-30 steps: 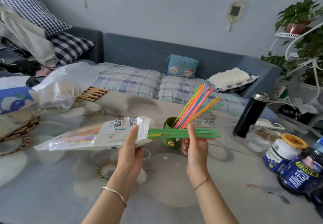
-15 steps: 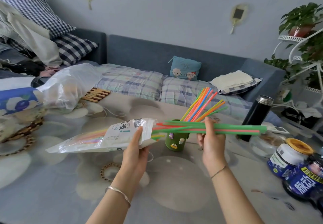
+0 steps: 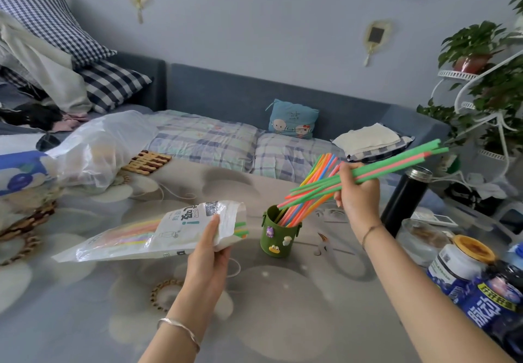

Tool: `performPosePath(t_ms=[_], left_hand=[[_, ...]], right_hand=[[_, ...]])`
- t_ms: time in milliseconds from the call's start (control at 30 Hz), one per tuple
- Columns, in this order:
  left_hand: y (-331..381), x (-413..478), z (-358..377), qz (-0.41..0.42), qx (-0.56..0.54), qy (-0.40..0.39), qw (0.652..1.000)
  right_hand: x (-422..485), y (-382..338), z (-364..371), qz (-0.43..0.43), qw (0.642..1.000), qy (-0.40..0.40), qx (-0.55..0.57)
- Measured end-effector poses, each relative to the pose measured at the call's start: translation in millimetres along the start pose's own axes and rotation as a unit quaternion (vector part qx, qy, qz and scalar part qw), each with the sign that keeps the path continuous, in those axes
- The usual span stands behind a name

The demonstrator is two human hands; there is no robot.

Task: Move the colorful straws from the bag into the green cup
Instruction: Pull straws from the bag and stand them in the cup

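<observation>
My left hand (image 3: pixel 208 252) grips the open end of a white plastic straw bag (image 3: pixel 147 235), held flat above the table, with several pastel straws still inside and green tips poking out. My right hand (image 3: pixel 355 192) grips a bundle of green and pink straws (image 3: pixel 396 166), tilted with the lower ends pointing down at the green cup's mouth. The green cup (image 3: pixel 278 235), decorated with small charms, stands upright on the table between my hands and holds several colorful straws (image 3: pixel 308 192) leaning right.
A black thermos (image 3: pixel 403 195) stands right of the cup. Jars and blue bottles (image 3: pixel 481 292) crowd the right table edge beside a glass bowl (image 3: pixel 421 239). A clear plastic bag (image 3: pixel 96 150) and a wooden trivet (image 3: pixel 147 161) lie at the back left. A sofa runs behind the table.
My right hand has pulled the green and pink straws fully out of the bag, lifted them to the right and tipped their lower ends toward the cup. The bag has dropped slightly.
</observation>
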State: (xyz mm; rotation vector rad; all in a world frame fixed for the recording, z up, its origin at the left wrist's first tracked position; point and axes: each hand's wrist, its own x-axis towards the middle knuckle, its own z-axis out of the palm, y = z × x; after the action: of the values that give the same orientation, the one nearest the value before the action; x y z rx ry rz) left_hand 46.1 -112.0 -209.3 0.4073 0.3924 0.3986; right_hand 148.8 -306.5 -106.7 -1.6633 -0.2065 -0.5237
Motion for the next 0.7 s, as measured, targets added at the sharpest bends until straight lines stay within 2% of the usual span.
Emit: performPosePath(t_ms=[100, 300, 400, 533, 700], left_hand=[[1, 1, 0, -0.002, -0.006, -0.006, 1.0], [3, 3, -1, 0.005, -0.016, -0.024, 1.0], [5, 5, -1, 0.007, -0.019, -0.026, 0.999], [3, 5, -2, 0.004, -0.013, -0.028, 1.0], [2, 4, -2, 0.0, -0.015, -0.026, 1.0]], right_hand=[[7, 15, 11, -0.028, 0.994, -0.037, -0.098], [14, 31, 33, 0.026, 0.959, -0.154, -0.236], [16, 36, 42, 0.049, 0.941, -0.18, -0.282], [17, 37, 44, 0.063, 0.931, -0.192, -0.305], [14, 34, 43, 0.055, 0.949, -0.16, -0.267]])
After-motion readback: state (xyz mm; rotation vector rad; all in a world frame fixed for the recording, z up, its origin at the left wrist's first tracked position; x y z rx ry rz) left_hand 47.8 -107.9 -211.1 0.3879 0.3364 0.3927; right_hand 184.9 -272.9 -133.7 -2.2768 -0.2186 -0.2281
